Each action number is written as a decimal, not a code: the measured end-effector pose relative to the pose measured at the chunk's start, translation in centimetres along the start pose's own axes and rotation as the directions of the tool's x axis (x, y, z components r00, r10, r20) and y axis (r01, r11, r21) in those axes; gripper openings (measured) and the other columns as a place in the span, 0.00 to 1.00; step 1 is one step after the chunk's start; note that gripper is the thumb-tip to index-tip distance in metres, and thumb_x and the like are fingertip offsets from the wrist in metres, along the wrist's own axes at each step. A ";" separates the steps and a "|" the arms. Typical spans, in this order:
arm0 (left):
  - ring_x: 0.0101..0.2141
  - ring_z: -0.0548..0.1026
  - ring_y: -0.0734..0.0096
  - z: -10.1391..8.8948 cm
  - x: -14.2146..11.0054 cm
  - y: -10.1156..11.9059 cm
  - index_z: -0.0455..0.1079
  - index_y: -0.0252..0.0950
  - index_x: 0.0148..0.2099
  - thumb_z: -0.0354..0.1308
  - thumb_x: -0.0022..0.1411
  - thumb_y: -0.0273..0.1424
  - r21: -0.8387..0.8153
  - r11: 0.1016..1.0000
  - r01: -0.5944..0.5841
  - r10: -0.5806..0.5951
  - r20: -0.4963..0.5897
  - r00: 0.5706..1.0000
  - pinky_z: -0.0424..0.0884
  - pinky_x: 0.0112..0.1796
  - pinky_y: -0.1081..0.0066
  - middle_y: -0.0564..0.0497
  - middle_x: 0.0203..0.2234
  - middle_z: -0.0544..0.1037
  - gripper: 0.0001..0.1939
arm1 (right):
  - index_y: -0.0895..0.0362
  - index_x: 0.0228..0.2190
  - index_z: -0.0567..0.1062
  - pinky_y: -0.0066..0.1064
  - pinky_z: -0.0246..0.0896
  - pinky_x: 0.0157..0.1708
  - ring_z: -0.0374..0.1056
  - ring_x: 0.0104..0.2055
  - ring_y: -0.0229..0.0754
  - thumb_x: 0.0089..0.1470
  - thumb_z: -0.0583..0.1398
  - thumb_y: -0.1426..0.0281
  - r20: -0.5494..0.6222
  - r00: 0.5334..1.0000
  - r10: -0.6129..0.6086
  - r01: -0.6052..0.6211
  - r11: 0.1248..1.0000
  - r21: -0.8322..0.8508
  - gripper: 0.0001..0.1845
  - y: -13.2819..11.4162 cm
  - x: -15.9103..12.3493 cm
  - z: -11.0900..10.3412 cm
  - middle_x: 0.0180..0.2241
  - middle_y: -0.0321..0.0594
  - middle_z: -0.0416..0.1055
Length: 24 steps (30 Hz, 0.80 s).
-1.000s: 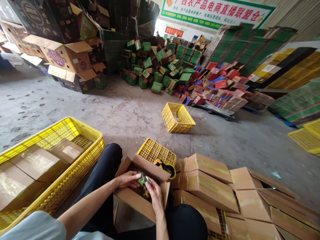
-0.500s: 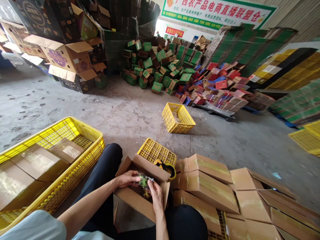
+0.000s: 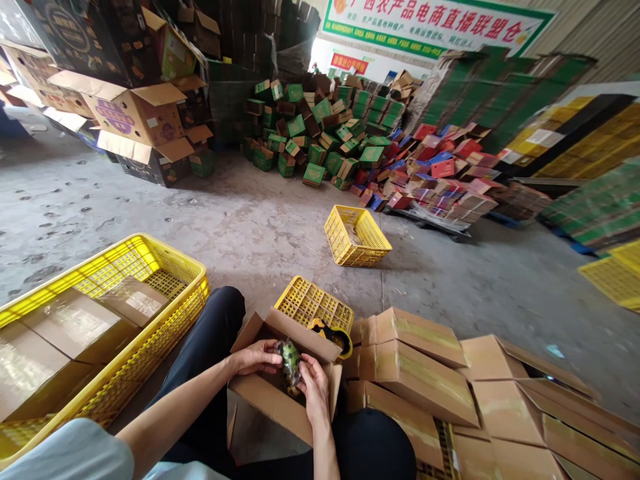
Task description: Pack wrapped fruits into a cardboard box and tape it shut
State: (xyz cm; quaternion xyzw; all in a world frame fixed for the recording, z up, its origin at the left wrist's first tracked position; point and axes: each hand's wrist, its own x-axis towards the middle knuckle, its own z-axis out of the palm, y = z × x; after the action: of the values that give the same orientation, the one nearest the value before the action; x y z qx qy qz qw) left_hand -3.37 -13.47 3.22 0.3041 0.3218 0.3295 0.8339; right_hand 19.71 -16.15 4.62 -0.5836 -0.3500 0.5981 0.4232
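Note:
Between my two hands is a small green rounded item in clear plastic wrap (image 3: 290,360); it looks like a fruit, but its kind is unclear. My left hand (image 3: 257,358) pinches its left side, and my right hand (image 3: 314,385) grips the right side. Both hands are above an open cardboard box (image 3: 275,405) between my legs, flaps raised. Some yellowish and dark contents partly show inside the box, mostly hidden by my hands. Just beyond the box lies a black and yellow tape dispenser (image 3: 333,333) on an upturned yellow crate (image 3: 313,303).
On my left, a large yellow crate (image 3: 200,283) holds taped cartons. Several closed cartons (image 3: 425,373) are stacked on my right. Another yellow crate (image 3: 357,250) stands ahead on the concrete floor (image 3: 250,227). Piles of green boxes (image 3: 315,175) and red boxes (image 3: 443,168) lie farther back.
The wrapped green item has turned between my fingers, from lying sideways to more upright. My right hand's fingers have shifted slightly lower on it; my left hand stays nearly in place.

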 end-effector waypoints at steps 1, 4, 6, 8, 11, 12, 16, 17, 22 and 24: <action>0.45 0.79 0.64 0.0 0.0 0.1 0.76 0.39 0.55 0.81 0.49 0.39 -0.004 1.000 0.003 -0.002 0.011 1.000 0.74 0.43 0.69 0.45 0.49 0.79 0.32 | 0.53 0.48 0.81 0.41 0.76 0.39 0.78 0.43 0.55 0.44 0.72 0.45 0.006 1.000 -0.010 0.010 1.000 0.016 0.35 0.0 0.0 0.0 0.42 0.46 0.83; 0.47 0.78 0.61 0.1 -0.1 0.1 0.77 0.39 0.54 0.79 0.51 0.38 -0.008 1.000 -0.008 0.008 0.027 1.000 0.73 0.44 0.68 0.44 0.49 0.79 0.29 | 0.53 0.54 0.79 0.44 0.75 0.45 0.78 0.45 0.55 0.45 0.73 0.49 0.060 0.996 -0.064 0.063 0.998 0.006 0.37 0.0 -0.1 0.1 0.42 0.45 0.82; 0.48 0.78 0.60 0.0 0.0 0.0 0.77 0.39 0.54 0.79 0.52 0.38 -0.014 1.000 -0.021 0.021 0.037 0.999 0.73 0.45 0.67 0.44 0.50 0.78 0.28 | 0.52 0.57 0.76 0.45 0.73 0.48 0.77 0.46 0.55 0.45 0.73 0.51 0.114 0.990 -0.078 0.080 0.997 -0.010 0.40 0.0 -0.3 0.2 0.43 0.45 0.82; 0.47 0.78 0.60 -0.1 0.0 -0.1 0.76 0.39 0.55 0.78 0.52 0.39 -0.025 0.999 -0.029 0.030 0.047 0.998 0.73 0.46 0.66 0.44 0.50 0.78 0.29 | 0.51 0.61 0.73 0.44 0.72 0.49 0.77 0.46 0.53 0.47 0.73 0.53 0.169 0.983 -0.070 0.074 0.997 -0.018 0.43 0.1 -0.5 0.4 0.43 0.43 0.82; 0.44 0.78 0.63 -0.3 0.1 -0.4 0.77 0.38 0.53 0.79 0.51 0.39 -0.033 0.999 -0.031 0.033 0.044 0.998 0.73 0.45 0.67 0.45 0.48 0.78 0.29 | 0.51 0.63 0.71 0.40 0.72 0.44 0.77 0.43 0.51 0.50 0.71 0.50 0.208 0.978 -0.026 0.036 0.998 -0.048 0.43 0.2 -0.6 0.6 0.40 0.41 0.81; 0.43 0.78 0.64 -0.3 0.1 -0.4 0.77 0.38 0.53 0.79 0.51 0.38 -0.032 0.999 -0.029 0.030 0.039 0.999 0.73 0.43 0.68 0.45 0.46 0.79 0.28 | 0.51 0.63 0.72 0.40 0.73 0.43 0.77 0.42 0.51 0.50 0.71 0.48 0.199 0.980 -0.009 0.021 0.998 -0.061 0.43 0.2 -0.6 0.7 0.41 0.42 0.81; 0.38 0.78 0.67 -0.4 0.2 -0.6 0.78 0.37 0.52 0.79 0.50 0.39 -0.023 1.000 0.012 -0.011 0.057 0.998 0.72 0.40 0.70 0.46 0.43 0.79 0.29 | 0.50 0.61 0.74 0.42 0.74 0.46 0.76 0.51 0.56 0.47 0.71 0.44 0.126 0.992 0.007 -0.002 0.999 -0.039 0.44 -0.2 -0.4 0.8 0.50 0.46 0.80; 0.38 0.78 0.67 -0.4 0.2 -0.7 0.78 0.36 0.52 0.79 0.50 0.39 -0.023 0.999 0.029 -0.027 0.070 0.997 0.72 0.40 0.70 0.46 0.43 0.79 0.29 | 0.49 0.61 0.73 0.42 0.74 0.47 0.75 0.53 0.57 0.46 0.72 0.44 0.115 0.993 0.003 0.000 1.000 -0.027 0.45 -0.4 -0.4 0.7 0.51 0.46 0.80; 0.34 0.78 0.69 -0.5 0.5 -1.2 0.78 0.33 0.48 0.80 0.48 0.44 -0.007 0.999 0.053 -0.053 0.030 0.998 0.70 0.39 0.70 0.48 0.38 0.80 0.29 | 0.50 0.54 0.78 0.39 0.74 0.43 0.76 0.51 0.56 0.47 0.72 0.46 0.132 0.991 0.008 -0.006 1.000 -0.019 0.37 -0.7 -0.5 0.3 0.48 0.44 0.81; 0.32 0.76 0.70 -0.6 0.6 -1.3 0.78 0.32 0.45 0.80 0.48 0.45 0.002 0.999 0.048 -0.048 0.003 0.999 0.69 0.37 0.71 0.49 0.34 0.79 0.29 | 0.52 0.46 0.82 0.37 0.73 0.41 0.76 0.47 0.54 0.46 0.73 0.47 0.133 0.991 0.006 -0.001 0.999 -0.038 0.30 -0.7 -0.5 0.3 0.45 0.44 0.82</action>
State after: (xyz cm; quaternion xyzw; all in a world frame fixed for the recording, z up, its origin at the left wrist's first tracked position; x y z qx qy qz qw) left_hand -3.00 -13.61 1.68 0.2977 0.3280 0.3088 0.8417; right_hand 19.45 -16.31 5.47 -0.5510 -0.3878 0.6297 0.3865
